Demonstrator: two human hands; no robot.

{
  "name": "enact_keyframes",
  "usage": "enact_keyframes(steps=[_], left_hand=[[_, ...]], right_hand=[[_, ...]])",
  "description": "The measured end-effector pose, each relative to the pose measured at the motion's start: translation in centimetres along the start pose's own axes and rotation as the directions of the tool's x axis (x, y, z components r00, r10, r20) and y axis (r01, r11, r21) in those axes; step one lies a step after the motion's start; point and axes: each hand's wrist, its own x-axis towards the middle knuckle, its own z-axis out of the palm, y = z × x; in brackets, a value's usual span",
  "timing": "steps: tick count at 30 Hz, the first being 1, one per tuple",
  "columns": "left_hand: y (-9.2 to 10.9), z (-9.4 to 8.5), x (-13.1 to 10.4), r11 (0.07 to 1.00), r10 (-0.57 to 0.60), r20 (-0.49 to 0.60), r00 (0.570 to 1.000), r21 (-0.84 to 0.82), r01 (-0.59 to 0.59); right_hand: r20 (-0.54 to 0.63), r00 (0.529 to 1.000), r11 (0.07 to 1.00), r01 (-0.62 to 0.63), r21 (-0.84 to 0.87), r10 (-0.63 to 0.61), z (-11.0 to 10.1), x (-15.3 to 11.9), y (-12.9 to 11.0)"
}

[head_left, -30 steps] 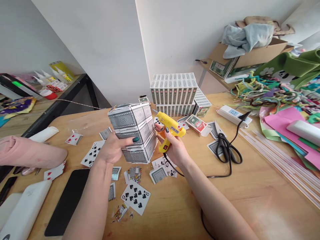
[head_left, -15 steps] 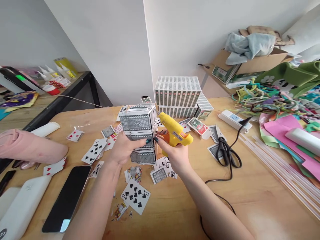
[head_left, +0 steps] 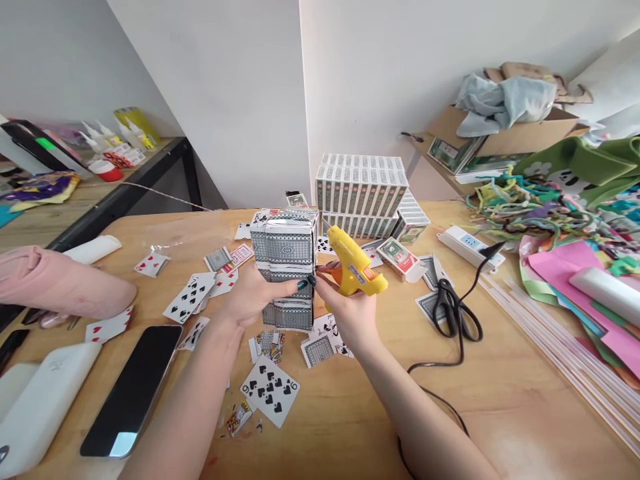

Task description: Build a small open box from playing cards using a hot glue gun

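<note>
A box-shaped block built from playing cards (head_left: 287,248) stands upright on the wooden table, its front covered in grey patterned card backs. My left hand (head_left: 257,293) grips its left side, thumb lying across the front. In my right hand (head_left: 350,310) is a yellow hot glue gun (head_left: 350,260), its nozzle tilted up and to the left beside the block's right side. The right thumb presses the block's right front edge, close to the left thumb tip. Fingers behind the block and the gun are partly hidden. Below lie a nine of spades (head_left: 271,390) and cut card scraps (head_left: 267,347).
Stacked card boxes (head_left: 363,190) stand behind the block. Black scissors (head_left: 453,317), a cable (head_left: 440,363), a white power strip (head_left: 470,247) and clear glue sticks (head_left: 560,353) lie right. A phone (head_left: 131,393), white power bank (head_left: 50,400) and pink pouch (head_left: 67,283) lie left.
The block has turned slightly, so its front faces me more squarely and less of its right side shows. Both hands keep their hold, and the view has shifted a little.
</note>
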Motion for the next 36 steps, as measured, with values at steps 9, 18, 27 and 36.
enact_keyframes(steps=[9,18,27,36], left_hand=[[-1.4,-1.8,-0.1,0.997,-0.076,0.34,0.937,0.002,0.081],[-1.7,-0.7,0.0,0.998,-0.056,0.119,0.991,0.037,0.052],[-1.6,-0.7,-0.2,0.997,-0.077,0.115,0.99,-0.018,0.08],[-1.2,-0.3,-0.4,0.993,-0.064,0.192,0.979,-0.083,0.081]], right_hand=[[-0.061,0.998,0.996,-0.002,-0.087,-0.004,-0.6,0.7,0.2],[0.009,0.997,0.996,-0.08,-0.037,0.081,-1.0,1.2,0.2],[0.025,0.987,0.986,-0.157,-0.05,0.159,-1.2,1.1,0.7],[0.026,0.994,0.994,-0.101,-0.049,0.102,-0.9,1.0,0.6]])
